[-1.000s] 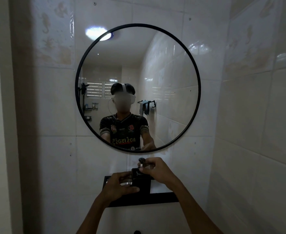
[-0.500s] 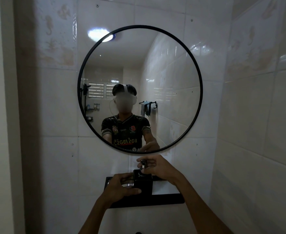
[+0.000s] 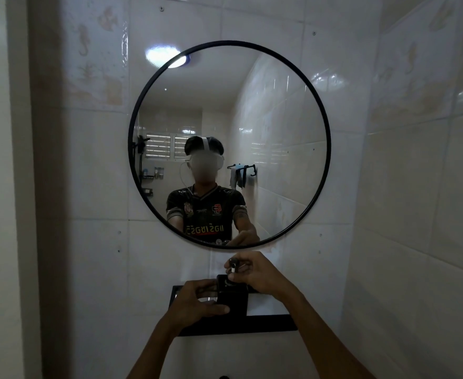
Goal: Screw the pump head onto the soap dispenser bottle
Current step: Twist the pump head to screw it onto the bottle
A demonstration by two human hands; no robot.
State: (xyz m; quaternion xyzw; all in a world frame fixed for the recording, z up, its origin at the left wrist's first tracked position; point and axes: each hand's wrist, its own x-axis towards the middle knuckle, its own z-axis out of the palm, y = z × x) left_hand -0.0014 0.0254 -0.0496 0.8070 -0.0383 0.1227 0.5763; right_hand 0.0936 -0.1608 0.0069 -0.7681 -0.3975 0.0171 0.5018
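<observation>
A black square soap dispenser bottle (image 3: 233,298) stands on a black wall shelf (image 3: 265,325) below the mirror. My left hand (image 3: 197,303) wraps around the bottle's left side, thumb across its front. My right hand (image 3: 254,273) is closed over the dark pump head (image 3: 234,262), which sits on the bottle's neck. Only the pump's nozzle tip shows between my fingers. The seam between pump and bottle is partly hidden by my right fingers.
A round black-framed mirror (image 3: 132,170) hangs on the tiled wall just above my hands. A tiled side wall (image 3: 421,214) closes the right. The shelf holds a white surface to the bottle's right. A dark spot (image 3: 224,377) shows at the bottom edge.
The view has tilted up slightly, so hands and shelf sit lower in frame. My right hand has shifted its grip on the pump head; the left hand keeps hold of the bottle.
</observation>
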